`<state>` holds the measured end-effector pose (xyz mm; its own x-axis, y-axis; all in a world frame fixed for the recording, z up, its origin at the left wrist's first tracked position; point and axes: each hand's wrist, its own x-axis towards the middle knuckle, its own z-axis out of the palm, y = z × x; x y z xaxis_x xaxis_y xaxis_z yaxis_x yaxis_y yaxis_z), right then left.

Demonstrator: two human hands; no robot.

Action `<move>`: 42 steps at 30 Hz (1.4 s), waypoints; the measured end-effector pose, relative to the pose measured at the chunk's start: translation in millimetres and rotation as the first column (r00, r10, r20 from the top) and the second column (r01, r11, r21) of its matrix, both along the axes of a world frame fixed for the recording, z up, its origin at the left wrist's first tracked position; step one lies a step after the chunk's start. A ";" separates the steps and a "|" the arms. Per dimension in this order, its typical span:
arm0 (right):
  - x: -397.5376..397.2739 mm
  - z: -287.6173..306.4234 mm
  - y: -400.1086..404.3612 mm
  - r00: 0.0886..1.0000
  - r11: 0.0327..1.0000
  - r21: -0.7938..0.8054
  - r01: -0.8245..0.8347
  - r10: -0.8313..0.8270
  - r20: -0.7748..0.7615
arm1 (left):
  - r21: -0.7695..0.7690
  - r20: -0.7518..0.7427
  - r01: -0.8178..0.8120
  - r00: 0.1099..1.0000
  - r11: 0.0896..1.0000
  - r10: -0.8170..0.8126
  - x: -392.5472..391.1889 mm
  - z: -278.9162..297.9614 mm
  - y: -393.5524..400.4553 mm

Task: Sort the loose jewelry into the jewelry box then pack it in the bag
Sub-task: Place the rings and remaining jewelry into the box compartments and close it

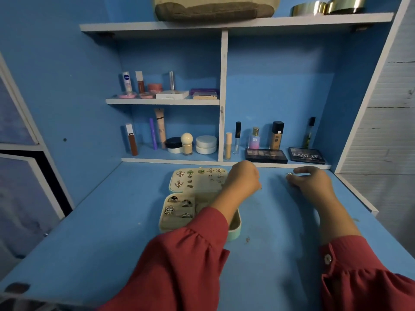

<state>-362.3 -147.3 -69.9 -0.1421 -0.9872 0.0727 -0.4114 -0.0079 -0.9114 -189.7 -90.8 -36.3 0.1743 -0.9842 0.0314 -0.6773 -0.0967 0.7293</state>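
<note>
The open jewelry box (199, 212) sits in the middle of the blue table (89, 243), with rings and earrings inside. The left hand (243, 178) is curled above its far right corner; I cannot tell if it holds anything. The right hand (307, 180), farther right, pinches a small shiny piece (289, 174).

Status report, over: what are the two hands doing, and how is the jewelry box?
Left hand curled beside box, contents unclear. Right hand pinching small shiny piece. Jewelry box open, partly filled. Nothing in the way.
</note>
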 end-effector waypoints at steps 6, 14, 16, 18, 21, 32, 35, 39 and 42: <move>26.5 5.0 4.7 0.989 0.991 -0.063 -0.122 0.126 0.077 | -0.186 -0.119 -0.002 0.993 0.983 -0.021 80.4 10.1 55.9; 79.6 17.2 38.2 0.923 0.924 -0.163 -0.346 0.366 0.116 | -0.211 -0.322 0.015 0.943 0.977 -0.084 159.3 0.8 117.6; 92.9 19.0 49.0 0.900 0.900 -0.170 -0.401 0.421 0.109 | -0.203 -0.338 0.034 0.935 0.979 -0.103 167.6 -6.3 123.2; 104.0 19.5 58.5 0.867 0.875 -0.159 -0.458 0.479 0.138 | -0.177 -0.350 0.064 0.929 0.982 -0.124 171.8 -12.2 126.5; 115.2 20.8 69.7 0.824 0.834 -0.137 -0.534 0.550 0.135 | -0.150 -0.287 0.105 0.947 0.983 -0.145 175.5 -16.9 128.9; 125.5 22.0 88.6 0.745 0.748 -0.110 -0.655 0.663 0.070 | -0.180 -0.049 0.232 0.968 0.956 -0.244 183.5 -25.5 128.8; 126.5 24.3 92.4 0.723 0.723 -0.120 -0.680 0.689 0.050 | -0.160 -0.066 0.232 0.967 0.959 -0.245 186.3 -25.0 130.2; 128.7 29.2 100.7 0.680 0.673 -0.145 -0.726 0.733 -0.003 | -0.114 -0.071 0.219 0.971 0.969 -0.228 185.8 -24.6 129.4; 131.8 28.5 105.7 0.662 0.650 -0.151 -0.745 0.748 -0.045 | -0.106 -0.070 0.221 0.971 0.969 -0.229 185.8 -23.8 129.6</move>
<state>-230.5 -41.6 -41.4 0.6350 -0.7383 0.2273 -0.1905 -0.4348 -0.8801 -3.9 38.9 -60.1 -0.0454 -0.9914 0.1231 -0.6117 0.1250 0.7812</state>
